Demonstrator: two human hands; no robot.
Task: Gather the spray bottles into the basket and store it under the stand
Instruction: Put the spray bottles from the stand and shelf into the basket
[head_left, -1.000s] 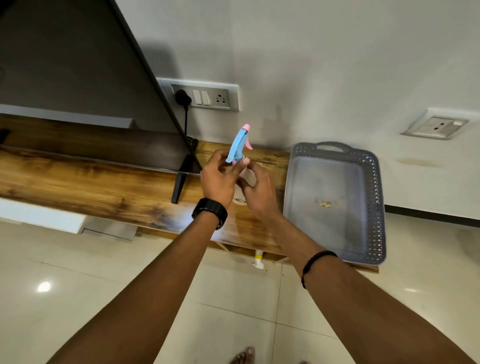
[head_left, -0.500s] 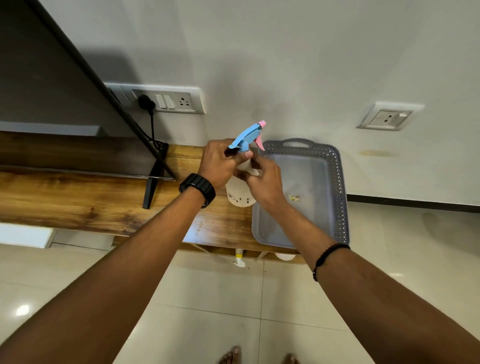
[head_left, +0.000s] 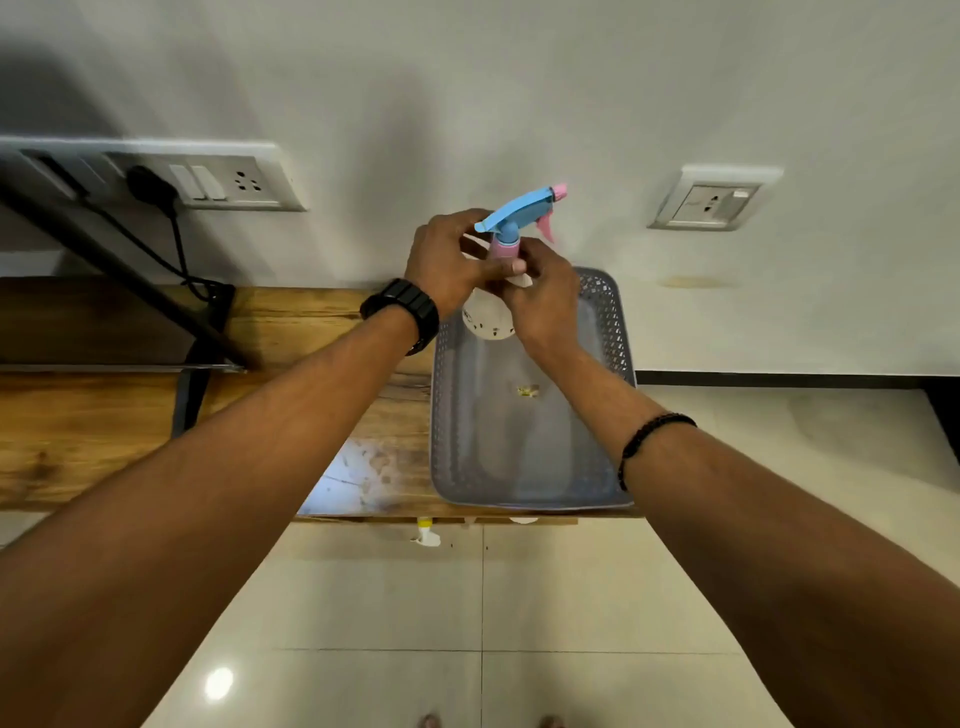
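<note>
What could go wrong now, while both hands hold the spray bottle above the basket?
1. The left hand and right hand pinch the spray bottle only near its pink collar, so the white body could slip or swing.
2. The basket lies at the end of the wooden stand, reaching its front edge; a hard drop might push it off.
3. Fingers are close to the pink trigger, so it might spray by accident.
</note>
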